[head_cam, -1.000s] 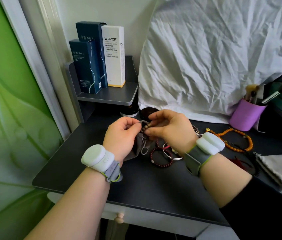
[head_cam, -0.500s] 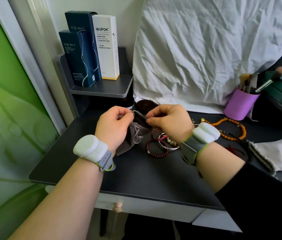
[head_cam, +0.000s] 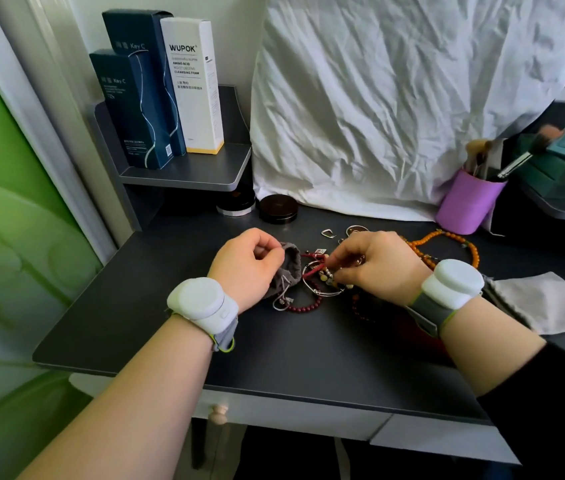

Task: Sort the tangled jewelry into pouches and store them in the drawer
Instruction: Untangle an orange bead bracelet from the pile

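ok so beads in, my right hand (head_cam: 376, 263) off small grey drawstring cloth pouch (head_cam: 288, 268), now pinching red cord in tangled bracelet pile (head_cam: 322, 278) on dark desk (head_cam: 177, 317); left hand (head_cam: 244, 263) pinches pouch mouth open, next piece coming, drawer later

Grey pouch (head_cam: 289, 268) lies beside tangled bracelets (head_cam: 319, 285).

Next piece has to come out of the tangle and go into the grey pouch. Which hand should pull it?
Right. The right hand is already on the tangled jewelry, fingers pinching into it. The left hand grips the grey pouch by its mouth beside the pile, so it should probably hold that open.
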`<state>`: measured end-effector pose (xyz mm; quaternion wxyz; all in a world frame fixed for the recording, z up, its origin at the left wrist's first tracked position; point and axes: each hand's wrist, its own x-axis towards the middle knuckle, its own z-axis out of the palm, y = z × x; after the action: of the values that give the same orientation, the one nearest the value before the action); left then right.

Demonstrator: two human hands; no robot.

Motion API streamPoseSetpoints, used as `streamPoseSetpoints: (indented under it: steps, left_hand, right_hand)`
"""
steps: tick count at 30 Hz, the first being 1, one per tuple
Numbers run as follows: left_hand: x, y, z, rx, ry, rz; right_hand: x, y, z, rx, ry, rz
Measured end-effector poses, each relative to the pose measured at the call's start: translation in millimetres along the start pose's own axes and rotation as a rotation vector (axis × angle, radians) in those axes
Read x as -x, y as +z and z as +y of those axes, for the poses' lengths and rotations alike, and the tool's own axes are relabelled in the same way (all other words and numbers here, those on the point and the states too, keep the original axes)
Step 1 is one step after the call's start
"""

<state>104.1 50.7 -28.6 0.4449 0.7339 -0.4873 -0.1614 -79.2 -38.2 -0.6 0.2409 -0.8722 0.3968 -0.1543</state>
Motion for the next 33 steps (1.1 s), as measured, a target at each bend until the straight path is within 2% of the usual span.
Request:
streamPoseSetpoints:
  steps: [6,9,16,22,26,28,33]
  left_hand:
    - [0,13,0,-0.105,0.002,-0.065]
    - [-2,17,2,-0.201,0.021,-0.057]
    - [-8,27,15,-0.196,0.039,-0.053]
    - [-20,51,42,-0.074,0.057,-0.11]
    - [-32,74,61,-0.037,0.095,-0.124]
    - [-35,82,66,-0.004,0.104,-0.139]
    - [-46,102,76,0.033,0.112,-0.183]
  right_hand:
    - [3,3,14,0.086,-0.025,-0.08]
    - [3,2,21,0.046,-0.017,-0.083]
    - [-3,-13,42,-0.163,0.107,0.103]
    - [-17,-42,68,0.062,0.195,0.239]
    - [-24,-54,88,0.162,0.322,0.124]
    - [-25,-52,92,0.201,0.325,0.06]
    - [-29,-47,101,0.231,0.293,0.077]
